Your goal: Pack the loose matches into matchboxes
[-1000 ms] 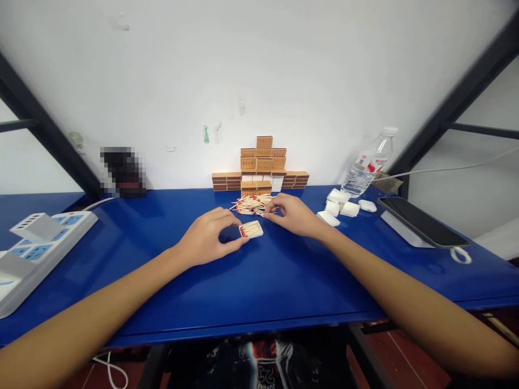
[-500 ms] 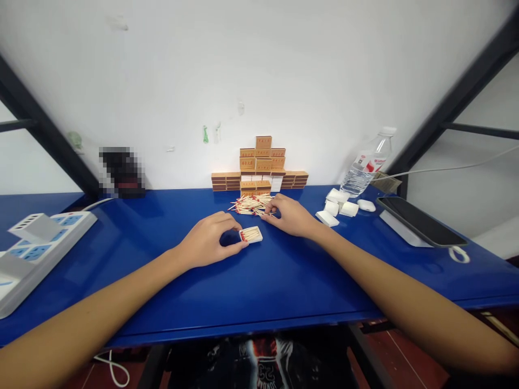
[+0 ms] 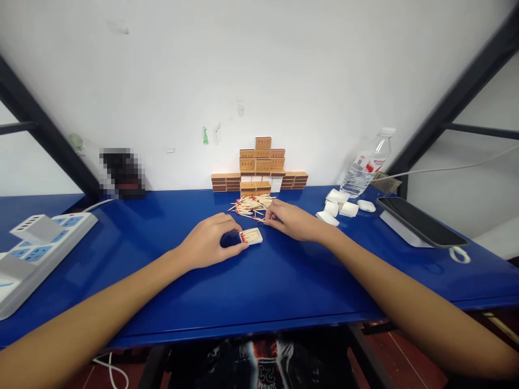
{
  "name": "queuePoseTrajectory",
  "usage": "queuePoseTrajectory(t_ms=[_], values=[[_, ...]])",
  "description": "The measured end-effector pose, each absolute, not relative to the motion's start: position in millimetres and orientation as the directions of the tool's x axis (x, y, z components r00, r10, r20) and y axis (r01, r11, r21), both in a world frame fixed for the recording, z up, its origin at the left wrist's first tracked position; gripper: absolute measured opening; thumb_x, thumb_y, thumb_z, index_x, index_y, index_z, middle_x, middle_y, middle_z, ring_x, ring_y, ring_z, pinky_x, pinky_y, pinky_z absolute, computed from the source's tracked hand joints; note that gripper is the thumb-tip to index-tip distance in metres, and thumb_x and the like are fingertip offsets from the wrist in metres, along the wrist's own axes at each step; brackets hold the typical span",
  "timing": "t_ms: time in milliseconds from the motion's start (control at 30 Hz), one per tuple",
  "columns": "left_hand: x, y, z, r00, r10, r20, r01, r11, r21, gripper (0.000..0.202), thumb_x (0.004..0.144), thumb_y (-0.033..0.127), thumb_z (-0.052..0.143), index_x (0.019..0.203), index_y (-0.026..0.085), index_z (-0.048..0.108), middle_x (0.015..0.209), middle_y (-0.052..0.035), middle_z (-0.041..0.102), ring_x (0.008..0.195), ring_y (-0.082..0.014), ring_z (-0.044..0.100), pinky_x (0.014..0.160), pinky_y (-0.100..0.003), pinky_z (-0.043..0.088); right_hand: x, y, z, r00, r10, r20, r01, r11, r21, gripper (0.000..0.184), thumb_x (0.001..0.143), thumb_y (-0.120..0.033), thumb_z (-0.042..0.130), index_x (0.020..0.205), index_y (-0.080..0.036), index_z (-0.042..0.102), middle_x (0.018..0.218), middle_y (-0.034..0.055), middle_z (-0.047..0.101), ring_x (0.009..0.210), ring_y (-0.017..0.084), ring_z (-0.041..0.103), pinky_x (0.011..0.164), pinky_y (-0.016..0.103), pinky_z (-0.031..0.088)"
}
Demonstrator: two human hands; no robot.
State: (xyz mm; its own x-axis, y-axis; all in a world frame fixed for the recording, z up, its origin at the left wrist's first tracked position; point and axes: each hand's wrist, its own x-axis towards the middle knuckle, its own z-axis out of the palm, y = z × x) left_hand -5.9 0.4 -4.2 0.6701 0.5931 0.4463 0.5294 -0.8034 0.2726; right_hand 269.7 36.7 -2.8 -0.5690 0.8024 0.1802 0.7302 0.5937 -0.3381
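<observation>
The small white tray [image 3: 255, 242] of matches [image 3: 252, 235] is on the blue worktop [image 3: 243, 294], its end pinched in the left hand's [image 3: 213, 240] fingers. Farther back, the right hand's [image 3: 294, 220] fingers pinch a single match [image 3: 258, 219] beside the loose pile [image 3: 250, 204]; stacked matchboxes [image 3: 263, 164] stand behind.

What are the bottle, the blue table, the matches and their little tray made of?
Bottle: clear, glossy plastic, probably; you can see through it.
Table: perhaps painted metal; its smooth blue top shines.
Matches: pale bare wood, it seems, with red heads.
Tray: likely white card; its walls look thin and dull, though plastic is possible.
</observation>
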Motion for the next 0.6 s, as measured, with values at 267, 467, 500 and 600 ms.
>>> queuePoseTrajectory(t_ms=[267, 467, 500, 600], values=[[-7, 2, -6, 0.671, 0.619, 0.408, 0.563, -0.784, 0.262, 0.023, 0.093, 0.041, 0.070, 0.102, 0.020, 0.072, 0.100, -0.0057, 0.073, 0.094, -0.0226, 0.067, 0.084, -0.038, 0.055, 276, 29, 10, -0.634, 0.743, 0.214, 0.648, 0.662, -0.377, 0.012, 0.100, -0.027, 0.059, 0.093, -0.019, 0.064, 0.097, 0.0063, 0.063, 0.088, 0.020, 0.058, 0.079, 0.031, 0.044], [-7, 2, -7, 0.677, 0.619, 0.397, 0.561, -0.784, 0.266, 0.026, 0.094, 0.044, 0.069, 0.102, 0.020, 0.071, 0.098, -0.0060, 0.072, 0.092, -0.0226, 0.066, 0.083, -0.038, 0.055, 258, 13, 14, -0.707, 0.686, 0.175, 0.600, 0.712, -0.365, 0.007, 0.101, -0.025, 0.060, 0.097, -0.020, 0.063, 0.103, 0.0069, 0.061, 0.089, 0.019, 0.057, 0.075, 0.031, 0.044], [-7, 2, -7, 0.681, 0.617, 0.395, 0.556, -0.786, 0.269, 0.026, 0.094, 0.044, 0.069, 0.102, 0.020, 0.071, 0.097, -0.0062, 0.072, 0.092, -0.0225, 0.066, 0.083, -0.038, 0.055, 255, 11, 13, -0.716, 0.677, 0.167, 0.596, 0.718, -0.359, 0.006, 0.101, -0.023, 0.059, 0.098, -0.019, 0.063, 0.104, 0.0071, 0.061, 0.089, 0.019, 0.057, 0.076, 0.031, 0.044], [-6, 1, -7, 0.692, 0.605, 0.393, 0.537, -0.796, 0.279, 0.026, 0.094, 0.044, 0.069, 0.104, 0.020, 0.071, 0.097, -0.0063, 0.072, 0.092, -0.0222, 0.066, 0.083, -0.038, 0.055, 248, 8, 9, -0.731, 0.662, 0.166, 0.582, 0.732, -0.354, 0.004, 0.100, -0.020, 0.059, 0.101, -0.019, 0.063, 0.106, 0.0076, 0.061, 0.089, 0.020, 0.058, 0.078, 0.032, 0.046]])
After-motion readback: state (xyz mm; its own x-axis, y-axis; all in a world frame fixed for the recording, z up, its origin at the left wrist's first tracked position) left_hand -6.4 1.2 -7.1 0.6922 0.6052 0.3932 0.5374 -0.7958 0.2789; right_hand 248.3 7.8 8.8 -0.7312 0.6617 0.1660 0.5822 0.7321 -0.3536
